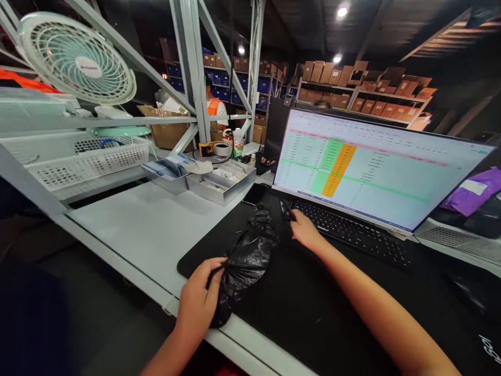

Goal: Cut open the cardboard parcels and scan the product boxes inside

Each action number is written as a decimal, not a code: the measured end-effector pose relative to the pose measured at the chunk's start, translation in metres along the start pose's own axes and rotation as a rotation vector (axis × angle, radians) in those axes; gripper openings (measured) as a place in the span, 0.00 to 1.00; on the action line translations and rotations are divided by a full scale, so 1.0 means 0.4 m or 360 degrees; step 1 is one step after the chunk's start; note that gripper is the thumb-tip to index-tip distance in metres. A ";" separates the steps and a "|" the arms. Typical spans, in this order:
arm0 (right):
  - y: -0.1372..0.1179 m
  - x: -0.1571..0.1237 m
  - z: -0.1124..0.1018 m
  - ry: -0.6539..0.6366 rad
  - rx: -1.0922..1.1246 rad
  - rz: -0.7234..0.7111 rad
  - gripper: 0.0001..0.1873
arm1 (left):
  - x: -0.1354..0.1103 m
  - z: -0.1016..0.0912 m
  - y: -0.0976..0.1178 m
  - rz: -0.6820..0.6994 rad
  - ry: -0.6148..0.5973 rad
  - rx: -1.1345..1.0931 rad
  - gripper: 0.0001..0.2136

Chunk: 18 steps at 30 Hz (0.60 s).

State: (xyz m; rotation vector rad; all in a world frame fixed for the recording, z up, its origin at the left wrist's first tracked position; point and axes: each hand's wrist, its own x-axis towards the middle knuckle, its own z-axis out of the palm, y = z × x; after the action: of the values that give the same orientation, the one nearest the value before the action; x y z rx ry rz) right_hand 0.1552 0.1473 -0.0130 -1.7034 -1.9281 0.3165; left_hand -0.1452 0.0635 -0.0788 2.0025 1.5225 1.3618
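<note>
My left hand is closed on the gathered end of a black plastic bag. The crumpled bag lies along the left side of a black desk mat, its bunched far end pointing toward the monitor. Beyond it, my right hand reaches to the near left corner of a black keyboard. Its fingers are wrapped round a slim black tool with a touch of red, possibly a cutter; its exact kind is unclear. A dark, flat phone-like object rests at the mat's back edge.
A monitor showing a spreadsheet stands behind the keyboard. Metal trays of small items sit at the back left, near a white basket and a fan. A purple package lies at right. Beyond the frame stands a person in an orange vest.
</note>
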 end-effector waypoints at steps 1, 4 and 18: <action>0.011 -0.026 -0.021 -0.0008 0.0032 0.0009 0.18 | 0.003 -0.003 0.005 -0.0065 0.0007 -0.0055 0.14; 0.027 -0.138 -0.100 0.0019 0.0124 -0.0121 0.22 | 0.014 -0.011 0.028 -0.0106 -0.0116 -0.0173 0.15; -0.093 -0.373 -0.158 -0.0119 -0.1392 -0.1286 0.31 | -0.018 0.013 0.051 0.0405 -0.0495 -0.0142 0.13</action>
State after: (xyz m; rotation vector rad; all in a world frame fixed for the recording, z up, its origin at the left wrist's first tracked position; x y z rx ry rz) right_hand 0.1657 -0.0148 0.0224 -1.1376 -2.8289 -0.8839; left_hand -0.1288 0.0505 -0.0709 2.2816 1.0841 1.1118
